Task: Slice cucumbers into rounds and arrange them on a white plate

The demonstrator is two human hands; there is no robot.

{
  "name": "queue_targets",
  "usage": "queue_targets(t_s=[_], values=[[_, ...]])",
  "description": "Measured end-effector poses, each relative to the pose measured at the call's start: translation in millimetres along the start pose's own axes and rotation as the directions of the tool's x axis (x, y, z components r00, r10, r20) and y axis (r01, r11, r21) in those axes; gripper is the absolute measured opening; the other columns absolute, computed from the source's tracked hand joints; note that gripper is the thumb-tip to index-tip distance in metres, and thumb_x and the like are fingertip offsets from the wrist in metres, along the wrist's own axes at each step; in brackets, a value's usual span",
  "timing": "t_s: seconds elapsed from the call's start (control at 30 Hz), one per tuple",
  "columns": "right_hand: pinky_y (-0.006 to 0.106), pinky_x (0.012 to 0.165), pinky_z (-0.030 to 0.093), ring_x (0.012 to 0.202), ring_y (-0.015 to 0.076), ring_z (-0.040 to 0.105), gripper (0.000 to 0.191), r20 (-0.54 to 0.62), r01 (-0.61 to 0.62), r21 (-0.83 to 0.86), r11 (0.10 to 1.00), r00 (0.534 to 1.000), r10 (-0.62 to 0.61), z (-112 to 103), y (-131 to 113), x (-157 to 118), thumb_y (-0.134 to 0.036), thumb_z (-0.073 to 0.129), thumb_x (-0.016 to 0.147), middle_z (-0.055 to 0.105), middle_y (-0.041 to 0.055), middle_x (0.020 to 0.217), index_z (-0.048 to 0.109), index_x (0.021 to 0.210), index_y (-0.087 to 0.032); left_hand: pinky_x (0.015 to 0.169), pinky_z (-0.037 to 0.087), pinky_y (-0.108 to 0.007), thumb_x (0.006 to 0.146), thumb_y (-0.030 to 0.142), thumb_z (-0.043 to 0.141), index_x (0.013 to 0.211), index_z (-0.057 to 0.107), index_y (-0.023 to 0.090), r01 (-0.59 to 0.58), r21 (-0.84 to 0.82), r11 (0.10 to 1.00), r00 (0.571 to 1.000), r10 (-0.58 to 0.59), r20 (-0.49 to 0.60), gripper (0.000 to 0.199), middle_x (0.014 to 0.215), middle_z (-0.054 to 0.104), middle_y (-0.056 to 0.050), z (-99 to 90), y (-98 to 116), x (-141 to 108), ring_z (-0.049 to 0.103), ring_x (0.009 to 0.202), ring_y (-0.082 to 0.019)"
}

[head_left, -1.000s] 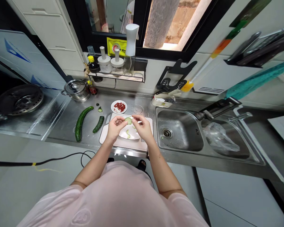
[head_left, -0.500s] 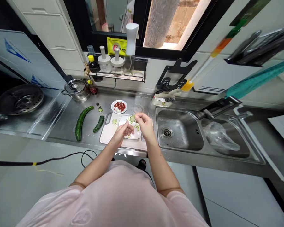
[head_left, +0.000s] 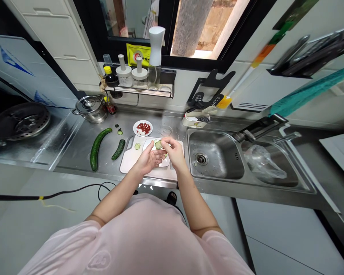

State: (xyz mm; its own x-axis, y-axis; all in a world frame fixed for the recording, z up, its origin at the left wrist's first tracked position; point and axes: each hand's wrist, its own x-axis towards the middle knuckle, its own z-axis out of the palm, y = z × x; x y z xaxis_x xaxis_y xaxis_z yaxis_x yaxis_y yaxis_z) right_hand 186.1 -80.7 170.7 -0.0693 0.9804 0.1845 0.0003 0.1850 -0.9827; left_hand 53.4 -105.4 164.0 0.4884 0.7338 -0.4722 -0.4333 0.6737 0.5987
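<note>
Right hand (head_left: 175, 153): thumb and fingers closed in a pinch on a cucumber slice (head_left: 158, 144). The slice sits at the tips of those fingers, on their left, over the far part of a white plate (head_left: 164, 163). Left hand (head_left: 149, 159): open, palm turned up, fingers loosely extended toward the right hand and nearly level with it; no grip seen. The slice is just beyond the left fingertips; whether they touch it, cannot tell. More pale green slices on the plate, partly hidden by the hands. Plate rests on a cutting board (head_left: 128, 159), near edge of the steel worktop (head_left: 77, 154). One loose slice (head_left: 137, 146) lies on the board, left of the plate. Farther left, on the worktop: a short cucumber piece (head_left: 118, 149), then a long curved cucumber (head_left: 96, 152). Small dish of chopped red bits (head_left: 135, 128) just beyond the board; sink (head_left: 218, 156) to the right.
</note>
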Motion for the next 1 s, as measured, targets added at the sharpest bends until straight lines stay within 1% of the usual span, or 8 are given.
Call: queue_targets(t_s=[0.1, 0.23, 0.43, 0.63, 0.73, 0.87, 0.93, 1.0], values=[[0.028, 0.076, 0.047, 0.083, 0.0155, 0.058, 0.020, 0.014, 0.001, -0.020, 1.000, 1.000, -0.001, -0.3, 0.4, -0.3, -0.038, 0.058, 0.079, 0.063, 0.0024, 0.085, 0.060, 0.074, -0.019, 0.047, 0.036, -0.021, 0.073, 0.074, 0.044, 0.078, 0.066, 0.014, -0.003, -0.022, 1.000, 1.000, 0.003, -0.009, 0.064, 0.067, 0.059, -0.006, -1.0, -0.3, 1.7, 0.047, 0.049, -0.009], [0.027, 0.073, 0.047, 0.083, 0.0155, 0.058, 0.020, 0.032, 0.005, -0.020, 1.000, 0.999, -0.004, -0.2, -1.0, -0.7, -0.038, 0.058, 0.079, 0.063, 0.0029, 0.085, 0.061, 0.074, -0.019, 0.047, 0.036, -0.020, 0.075, 0.066, 0.051, 0.076, 0.063, 0.015, -0.045, -0.042, 0.998, 0.999, 0.045, -0.003, 0.053, 0.066, 0.056, -0.002, -3.2, 2.7, 1.6, 0.045, 0.049, -0.007], [0.027, 0.071, 0.046, 0.085, 0.0163, 0.058, 0.021, 0.044, 0.007, -0.042, 0.999, 0.999, -0.005, 0.1, -2.9, -1.7, -0.039, 0.059, 0.080, 0.063, 0.0031, 0.085, 0.062, 0.073, -0.019, 0.045, 0.033, -0.017, 0.074, 0.055, 0.061, 0.081, 0.060, 0.017, -0.154, 0.036, 0.987, 0.985, 0.156, -0.077, 0.039, 0.069, 0.056, 0.001, -6.0, 5.0, -1.4, 0.044, 0.050, -0.005], [0.027, 0.068, 0.045, 0.086, 0.0170, 0.058, 0.021, 0.054, 0.062, -0.129, 0.990, 0.997, -0.055, -1.4, 0.2, -2.4, -0.039, 0.059, 0.081, 0.063, 0.0038, 0.087, 0.063, 0.073, -0.020, 0.051, 0.036, -0.016, 0.067, 0.042, 0.072, 0.085, 0.059, 0.017, -0.291, 0.082, 0.953, 0.945, 0.300, -0.131, 0.034, 0.076, 0.059, 0.000, -12.2, 9.2, -5.6, 0.050, 0.058, -0.005], [0.026, 0.067, 0.044, 0.086, 0.0167, 0.058, 0.020, 0.057, 0.087, -0.152, 0.984, 0.995, -0.079, -1.2, 1.1, -2.9, -0.038, 0.059, 0.081, 0.062, 0.0035, 0.086, 0.062, 0.073, -0.020, 0.052, 0.035, -0.016, 0.065, 0.036, 0.075, 0.084, 0.058, 0.017, -0.362, 0.173, 0.916, 0.911, 0.387, -0.142, 0.031, 0.080, 0.060, 0.000, -13.4, 12.5, -7.1, 0.052, 0.061, -0.005], [0.026, 0.067, 0.044, 0.086, 0.0169, 0.057, 0.021, 0.052, 0.085, -0.169, 0.982, 0.996, -0.077, -0.2, 0.1, -3.4, -0.039, 0.059, 0.081, 0.063, 0.0037, 0.086, 0.062, 0.072, -0.020, 0.052, 0.036, -0.016, 0.059, 0.030, 0.079, 0.085, 0.058, 0.017, -0.457, 0.290, 0.841, 0.833, 0.519, -0.193, 0.035, 0.078, 0.060, 0.001, -12.2, 14.6, -6.3, 0.054, 0.063, -0.006], [0.026, 0.066, 0.044, 0.086, 0.0169, 0.057, 0.021, 0.050, 0.080, -0.170, 0.982, 0.996, -0.072, 0.4, -0.3, -3.4, -0.039, 0.059, 0.080, 0.062, 0.0038, 0.086, 0.062, 0.072, -0.020, 0.056, 0.040, -0.017, 0.058, 0.030, 0.080, 0.086, 0.058, 0.017, -0.497, 0.325, 0.805, 0.793, 0.573, -0.207, 0.038, 0.080, 0.061, 0.000, -11.0, 14.2, -5.7, 0.056, 0.067, -0.008], [0.026, 0.066, 0.043, 0.086, 0.0169, 0.057, 0.021, 0.048, 0.079, -0.165, 0.983, 0.996, -0.072, 0.8, -0.5, -3.3, -0.039, 0.059, 0.080, 0.062, 0.0037, 0.086, 0.062, 0.072, -0.020, 0.065, 0.045, -0.021, 0.057, 0.030, 0.080, 0.085, 0.058, 0.017, -0.538, 0.347, 0.768, 0.755, 0.622, -0.207, 0.038, 0.081, 0.062, 0.000, -9.7, 13.3, -5.6, 0.058, 0.073, -0.010]])
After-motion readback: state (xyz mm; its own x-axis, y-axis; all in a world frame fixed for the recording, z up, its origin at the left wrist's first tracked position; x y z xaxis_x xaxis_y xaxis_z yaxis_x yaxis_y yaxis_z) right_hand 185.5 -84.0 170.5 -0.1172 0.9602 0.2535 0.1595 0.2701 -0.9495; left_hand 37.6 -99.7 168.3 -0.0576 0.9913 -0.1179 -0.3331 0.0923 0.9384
